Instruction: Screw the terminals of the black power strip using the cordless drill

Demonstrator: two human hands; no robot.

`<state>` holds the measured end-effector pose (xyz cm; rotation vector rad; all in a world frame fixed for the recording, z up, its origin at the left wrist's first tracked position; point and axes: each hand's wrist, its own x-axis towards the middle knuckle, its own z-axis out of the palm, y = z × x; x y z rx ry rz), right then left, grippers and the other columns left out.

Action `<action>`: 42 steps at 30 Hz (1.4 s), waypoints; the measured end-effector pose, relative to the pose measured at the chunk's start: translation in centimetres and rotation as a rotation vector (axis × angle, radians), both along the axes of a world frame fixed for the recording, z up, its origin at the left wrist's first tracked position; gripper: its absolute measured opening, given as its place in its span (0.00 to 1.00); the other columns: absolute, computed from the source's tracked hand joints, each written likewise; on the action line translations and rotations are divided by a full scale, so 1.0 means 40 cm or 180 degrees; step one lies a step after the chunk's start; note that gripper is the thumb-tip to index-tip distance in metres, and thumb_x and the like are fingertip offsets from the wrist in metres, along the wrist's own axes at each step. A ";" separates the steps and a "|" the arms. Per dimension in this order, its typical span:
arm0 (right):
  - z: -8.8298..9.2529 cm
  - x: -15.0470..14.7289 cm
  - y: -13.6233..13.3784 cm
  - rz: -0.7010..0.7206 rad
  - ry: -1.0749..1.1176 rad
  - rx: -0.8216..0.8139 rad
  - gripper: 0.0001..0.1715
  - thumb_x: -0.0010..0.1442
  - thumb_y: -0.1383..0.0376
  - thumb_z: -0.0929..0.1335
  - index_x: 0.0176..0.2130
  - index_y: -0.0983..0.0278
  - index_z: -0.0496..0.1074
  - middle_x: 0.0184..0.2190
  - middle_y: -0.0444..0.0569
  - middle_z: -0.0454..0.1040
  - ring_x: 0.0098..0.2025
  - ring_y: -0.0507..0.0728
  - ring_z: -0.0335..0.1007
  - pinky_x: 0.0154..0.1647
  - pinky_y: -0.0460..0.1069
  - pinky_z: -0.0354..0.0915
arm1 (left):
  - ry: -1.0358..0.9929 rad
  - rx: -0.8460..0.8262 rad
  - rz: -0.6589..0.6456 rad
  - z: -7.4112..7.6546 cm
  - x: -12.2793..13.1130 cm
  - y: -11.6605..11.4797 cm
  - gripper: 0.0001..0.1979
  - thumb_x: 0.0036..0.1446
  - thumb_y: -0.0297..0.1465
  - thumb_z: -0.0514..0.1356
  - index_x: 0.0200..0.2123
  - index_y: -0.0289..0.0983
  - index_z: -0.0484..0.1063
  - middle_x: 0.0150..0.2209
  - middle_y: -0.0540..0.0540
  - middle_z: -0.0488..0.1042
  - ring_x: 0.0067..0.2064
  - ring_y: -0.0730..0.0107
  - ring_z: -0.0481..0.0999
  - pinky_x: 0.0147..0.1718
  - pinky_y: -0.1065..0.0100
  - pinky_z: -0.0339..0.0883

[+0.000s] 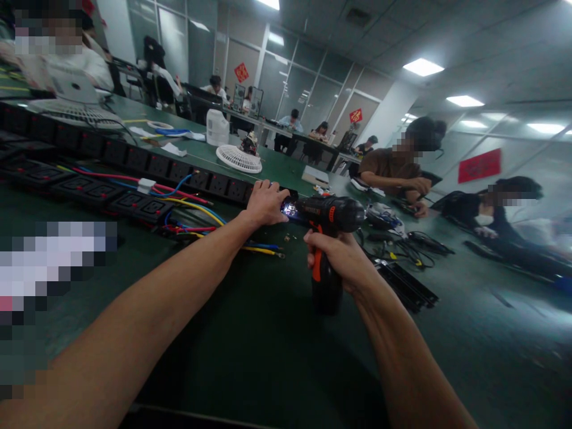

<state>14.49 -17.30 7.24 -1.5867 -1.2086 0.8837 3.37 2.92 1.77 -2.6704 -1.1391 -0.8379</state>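
My right hand [336, 255] is wrapped round the grip of a black and orange cordless drill [330, 213]. The drill's front points left, and its light falls on a small lit part [290, 208] at the end of a long black power strip [161, 170]. My left hand [267, 204] is closed over that end of the strip, fingers on top and thumb on the near side. The drill's tip is too dark to make out. Loose red, blue and yellow wires [214, 215] run beside the strip, and a few tiny metal pieces [289, 238] lie below my left hand.
Black socket modules [96, 189] lie along the strip at left. Beyond it are a white fan grille [239, 158] and a white jug [217, 127]. Black cables [415, 250] and dark metal rails [404, 286] lie on the right. Several people sit around the green table [268, 333] and behind.
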 end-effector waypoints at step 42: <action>0.001 -0.002 -0.002 -0.0043 0.0015 0.0003 0.06 0.52 0.64 0.73 0.31 0.61 0.72 0.20 0.43 0.72 0.19 0.52 0.67 0.18 0.47 0.64 | -0.0030 0.0005 0.0003 -0.002 0.003 0.002 0.33 0.49 0.49 0.70 0.57 0.46 0.73 0.55 0.39 0.73 0.59 0.41 0.65 0.58 0.47 0.54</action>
